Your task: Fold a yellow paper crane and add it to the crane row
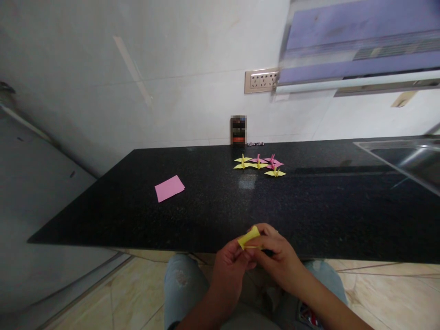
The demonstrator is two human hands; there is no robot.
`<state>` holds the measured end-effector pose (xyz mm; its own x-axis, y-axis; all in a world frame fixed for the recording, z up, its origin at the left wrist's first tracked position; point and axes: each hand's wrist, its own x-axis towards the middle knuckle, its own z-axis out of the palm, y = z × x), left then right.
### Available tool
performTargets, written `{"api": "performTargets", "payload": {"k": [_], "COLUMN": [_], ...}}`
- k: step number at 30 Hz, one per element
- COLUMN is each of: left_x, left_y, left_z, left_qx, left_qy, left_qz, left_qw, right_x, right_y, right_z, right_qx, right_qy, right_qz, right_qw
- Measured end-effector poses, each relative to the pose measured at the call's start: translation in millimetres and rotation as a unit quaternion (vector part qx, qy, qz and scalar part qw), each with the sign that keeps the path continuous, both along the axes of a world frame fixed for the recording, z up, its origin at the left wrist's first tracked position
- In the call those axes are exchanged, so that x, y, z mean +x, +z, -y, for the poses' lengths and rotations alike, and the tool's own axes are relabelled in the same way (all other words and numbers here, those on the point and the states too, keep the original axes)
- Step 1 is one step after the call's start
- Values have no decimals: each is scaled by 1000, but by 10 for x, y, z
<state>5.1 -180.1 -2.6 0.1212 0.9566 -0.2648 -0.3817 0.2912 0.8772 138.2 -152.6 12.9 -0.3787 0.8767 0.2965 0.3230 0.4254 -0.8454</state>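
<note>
A yellow piece of folded paper (pixel 250 236) is held between both hands, just at the front edge of the black countertop (pixel 206 206). My left hand (pixel 231 262) pinches its lower left side with closed fingers. From the right, my right hand (pixel 275 250) grips the same paper between thumb and fingers. Parts of the paper are hidden behind the fingers, so its full shape does not show. Farther back on the counter stand several folded paper cranes, yellow ones (pixel 275 173) and pink ones (pixel 272 160), close together.
A small stack of pink paper (pixel 167 188) lies on the counter's left part. Against the wall stands a phone-like object (pixel 238 130), its front pixelated, beside a small dark-and-white strip (pixel 256 144). A metal sink (pixel 405 153) is at right, a wall socket (pixel 261 80) above.
</note>
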Motion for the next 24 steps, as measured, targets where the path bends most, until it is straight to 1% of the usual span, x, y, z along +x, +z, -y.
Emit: {"api": "performTargets", "payload": {"k": [3,5,7,9,11,13,15,16,18,21,24], "left_x": [-19,-31,-38,-42,-48,-55,-62,-65,-69,-62,-41], "left_y": [1,6,16,22,18,6,-10,-16,-25,-24,-3], "left_z": [-17,-26,-31,-34,-37,-41,-46,-49,-57,-68,-70], "left_qx": [-13,-23,-19,-10,-7,-14,-13,-10,-2,-7,-7], "left_qy": [13,10,2,7,28,45,52,53,53,50,47], "left_qz": [6,8,14,27,34,33,40,44,46,32,24], "left_qw": [1000,1000,1000,1000,999,998,998,998,997,998,999], "right_x": [9,2,-16,-36,-44,-36,-23,-19,-27,-64,-97], "right_y": [66,70,41,-1,-33,-44,-43,-43,-47,-64,-60], "right_z": [-13,-17,-3,32,78,118,136,134,114,76,66], "right_qx": [-10,-15,11,59,93,101,87,73,36,-15,-36], "right_qy": [46,57,41,23,25,40,47,39,8,-44,-71], "right_qz": [6,12,36,80,120,130,97,72,29,-1,-25], "right_qw": [999,998,998,995,988,986,990,994,999,999,997]}}
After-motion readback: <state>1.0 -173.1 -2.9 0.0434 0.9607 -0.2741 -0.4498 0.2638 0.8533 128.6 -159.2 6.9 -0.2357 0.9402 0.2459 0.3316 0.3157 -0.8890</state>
